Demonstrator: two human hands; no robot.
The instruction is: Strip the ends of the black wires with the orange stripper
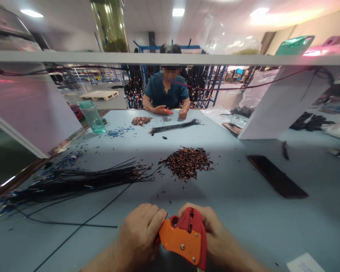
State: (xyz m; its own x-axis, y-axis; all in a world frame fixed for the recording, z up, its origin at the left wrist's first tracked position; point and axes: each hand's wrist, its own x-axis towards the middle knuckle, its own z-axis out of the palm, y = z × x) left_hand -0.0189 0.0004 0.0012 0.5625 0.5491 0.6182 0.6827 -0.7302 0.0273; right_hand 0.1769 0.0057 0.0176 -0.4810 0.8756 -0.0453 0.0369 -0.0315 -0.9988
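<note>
My right hand [215, 234] grips an orange and red crimping tool [185, 236] low over the near edge of the blue table [243, 211]. My left hand [140, 234] is closed right beside the tool's nose, pinching something small that I cannot make out. A thin black wire [82, 224] trails left from my hands across the table. A bundle of black wires [73, 181] lies to the left. A heap of small copper-coloured terminals [187, 161] sits just beyond my hands.
A black phone [276, 176] lies at the right. A green plastic cup [92, 116] stands far left. Across the table a person in a teal shirt [166, 92] works with another red tool, a small terminal pile [141, 120] and a wire bundle [174, 127].
</note>
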